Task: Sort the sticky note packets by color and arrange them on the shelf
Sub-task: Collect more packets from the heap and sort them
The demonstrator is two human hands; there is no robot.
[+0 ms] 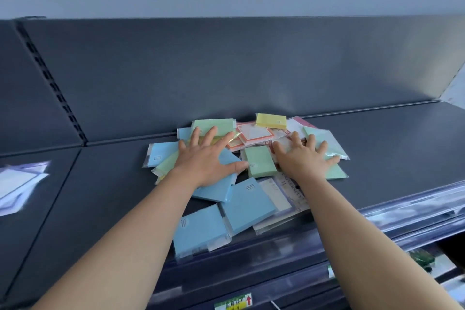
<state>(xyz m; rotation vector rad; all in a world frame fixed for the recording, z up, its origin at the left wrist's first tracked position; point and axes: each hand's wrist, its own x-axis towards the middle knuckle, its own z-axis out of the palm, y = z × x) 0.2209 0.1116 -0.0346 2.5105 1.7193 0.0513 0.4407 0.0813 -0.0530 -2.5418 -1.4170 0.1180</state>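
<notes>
Head view: blue, green, yellow and white packets (247, 202) are seen heaped unsorted on the dark shelf (390, 153). The left hand (208, 161) is laid flat on blue and green packets, fingers (210, 133) straight and spread. The right hand (305, 158) is pressed likewise on green and white ones, nothing gripped.

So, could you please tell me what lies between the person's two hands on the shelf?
In the head view, a light green packet lies flat between the left hand and the right hand.
</notes>
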